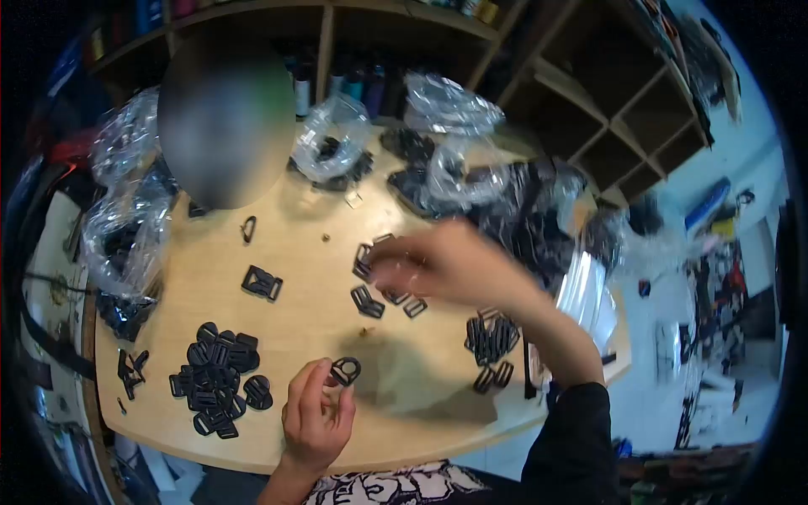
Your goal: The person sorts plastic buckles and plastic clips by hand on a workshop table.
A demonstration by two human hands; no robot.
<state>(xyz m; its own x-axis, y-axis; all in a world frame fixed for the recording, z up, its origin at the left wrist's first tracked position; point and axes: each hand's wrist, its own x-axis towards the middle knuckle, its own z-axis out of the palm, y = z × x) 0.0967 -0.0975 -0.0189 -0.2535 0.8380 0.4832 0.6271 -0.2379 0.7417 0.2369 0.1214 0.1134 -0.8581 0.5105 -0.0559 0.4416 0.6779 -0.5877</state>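
Near the table's front edge, my left hand (316, 412) pinches a small black plastic ring buckle (346, 371) between thumb and fingertips. My right hand (425, 265) is over a loose group of black buckles and sliders in mid-table. Motion blurs its fingers, and whether they hold anything cannot be made out. Beside it lie a black buckle piece (367, 301) and a flat slider (414, 308); other pieces are partly hidden under the hand. A tiny brass-coloured part (365, 332) sits between my two hands.
A pile of black sliders (217, 370) lies at left, with a side-release buckle (262, 284) above it. More sliders (491, 338) are heaped at right. Clear plastic bags (332, 139) of black parts line the table's back, before wooden shelves (404, 17). A blurred round object (225, 126) blocks the upper left.
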